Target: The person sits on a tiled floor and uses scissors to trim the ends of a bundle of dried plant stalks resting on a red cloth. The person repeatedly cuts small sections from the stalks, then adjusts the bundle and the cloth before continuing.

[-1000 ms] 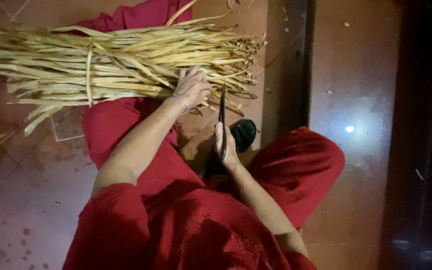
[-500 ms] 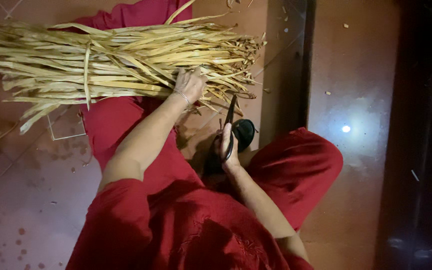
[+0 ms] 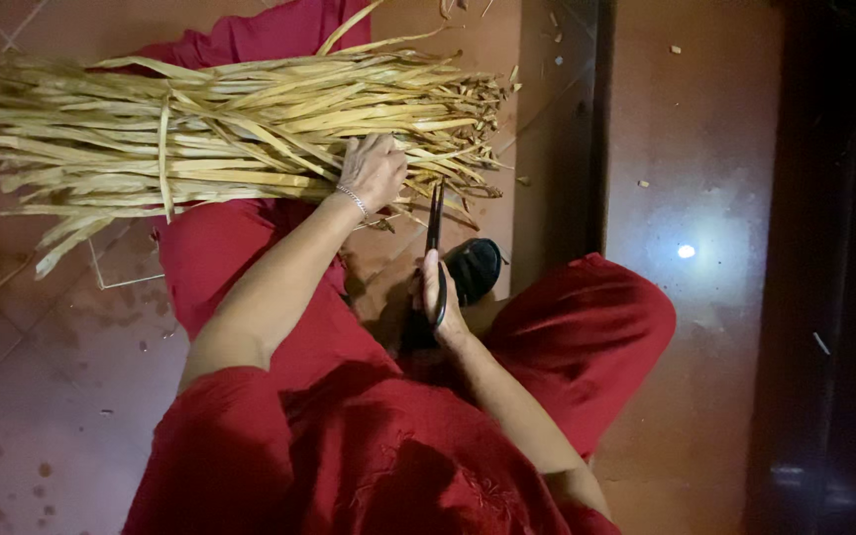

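A thick bundle of dried yellow leaf strips (image 3: 200, 139) lies across my outstretched leg in red cloth, tied round with a strip near its left third. My left hand (image 3: 374, 170) rests on the bundle near its cut right end, fingers curled into the strips. My right hand (image 3: 436, 297) grips the handles of dark scissors (image 3: 435, 223), whose blades point up at the bundle's lower right edge, close to the ragged strip ends.
A black sandal (image 3: 476, 267) lies by my right hand, next to my bent right knee (image 3: 596, 317). Reddish floor tiles (image 3: 705, 178) carry small cut scraps. A dark upright edge (image 3: 591, 129) runs down beside the bundle's end.
The bundle and my left hand have barely shifted. My right hand has tilted the scissors more upright and brought the blades nearer the strip ends.
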Available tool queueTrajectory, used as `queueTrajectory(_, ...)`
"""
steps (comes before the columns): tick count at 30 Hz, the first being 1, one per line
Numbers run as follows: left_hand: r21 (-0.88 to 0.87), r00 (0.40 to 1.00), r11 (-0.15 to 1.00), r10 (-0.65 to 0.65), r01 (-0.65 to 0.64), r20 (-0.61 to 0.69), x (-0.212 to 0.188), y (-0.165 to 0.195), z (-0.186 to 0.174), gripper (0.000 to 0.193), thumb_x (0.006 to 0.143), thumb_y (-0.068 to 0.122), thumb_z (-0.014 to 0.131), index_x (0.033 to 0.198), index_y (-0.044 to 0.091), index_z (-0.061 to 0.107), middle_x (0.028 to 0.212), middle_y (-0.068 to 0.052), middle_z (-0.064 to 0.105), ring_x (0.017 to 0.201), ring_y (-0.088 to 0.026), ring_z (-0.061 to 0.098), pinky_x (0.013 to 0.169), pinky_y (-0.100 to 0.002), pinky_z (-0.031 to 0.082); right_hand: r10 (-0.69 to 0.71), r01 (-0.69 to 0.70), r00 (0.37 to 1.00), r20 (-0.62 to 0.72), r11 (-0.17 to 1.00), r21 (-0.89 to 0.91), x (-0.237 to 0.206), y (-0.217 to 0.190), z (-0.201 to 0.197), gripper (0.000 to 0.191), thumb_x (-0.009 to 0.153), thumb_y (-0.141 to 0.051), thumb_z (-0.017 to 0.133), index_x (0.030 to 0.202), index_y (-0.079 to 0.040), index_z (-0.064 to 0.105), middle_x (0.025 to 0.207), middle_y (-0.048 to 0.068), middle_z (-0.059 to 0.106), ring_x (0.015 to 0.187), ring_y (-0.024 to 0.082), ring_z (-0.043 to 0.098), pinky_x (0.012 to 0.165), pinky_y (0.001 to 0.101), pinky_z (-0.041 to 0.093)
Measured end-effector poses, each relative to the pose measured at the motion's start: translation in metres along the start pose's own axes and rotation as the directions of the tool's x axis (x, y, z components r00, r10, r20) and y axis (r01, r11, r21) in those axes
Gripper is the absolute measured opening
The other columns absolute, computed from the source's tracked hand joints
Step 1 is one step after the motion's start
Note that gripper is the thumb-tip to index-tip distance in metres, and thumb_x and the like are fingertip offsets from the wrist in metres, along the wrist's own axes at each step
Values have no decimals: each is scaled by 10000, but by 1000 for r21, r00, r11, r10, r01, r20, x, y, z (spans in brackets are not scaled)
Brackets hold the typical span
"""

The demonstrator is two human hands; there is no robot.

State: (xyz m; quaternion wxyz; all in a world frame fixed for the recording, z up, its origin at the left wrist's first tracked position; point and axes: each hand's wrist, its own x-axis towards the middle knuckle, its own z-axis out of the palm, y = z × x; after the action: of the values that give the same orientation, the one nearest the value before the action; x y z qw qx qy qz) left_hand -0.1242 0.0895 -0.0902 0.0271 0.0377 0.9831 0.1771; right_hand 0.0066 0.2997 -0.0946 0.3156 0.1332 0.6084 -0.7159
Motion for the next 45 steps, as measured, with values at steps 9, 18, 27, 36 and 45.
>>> queueTrajectory(9,-90,998,994,69,-69,1,-22,-2,-14,120,896,236,704,880,139,773,1029,-68,644,1137,-276,554,981,-465,398,-192,167,978,-78,953,-255,5,-7,1,578,1047,-555,419,1041,-21,637,652,10,555,544,117,519,516,277,436)
queueTrajectory(18,27,974,997,-81,77,210,-3,9,-16,198,928,296,667,1018,152,768,1003,-136,683,1075,-306,604,1039,-535,376,-89,83,984,-157,996,-42,6,-3,-4,610,1052,-590,433,912,-23,609,646,7,518,519,117,482,478,274,397)
queueTrajectory(27,290,997,955,53,-66,52,21,5,15,276,846,97,653,1110,77,730,1041,-170,716,1049,-330,661,919,-528,517,-14,35,984,-176,993,116,7,-23,-7,579,971,-662,423,973,-108,591,575,16,469,441,124,412,408,272,339)
queueTrajectory(36,51,988,996,79,-73,-131,7,5,4,128,881,27,635,915,97,738,1046,-158,619,943,-335,645,808,-501,533,56,-41,987,-150,993,107,29,-41,-37,696,970,-699,408,1190,-69,607,685,7,567,527,122,502,502,264,409)
queueTrajectory(45,-7,981,988,150,-153,-122,-12,-6,17,108,876,62,665,909,127,745,1011,-94,608,1042,-315,596,958,-523,460,70,-23,970,-234,980,197,28,-47,-50,649,1064,-666,380,977,-41,534,634,39,517,450,163,428,427,328,361)
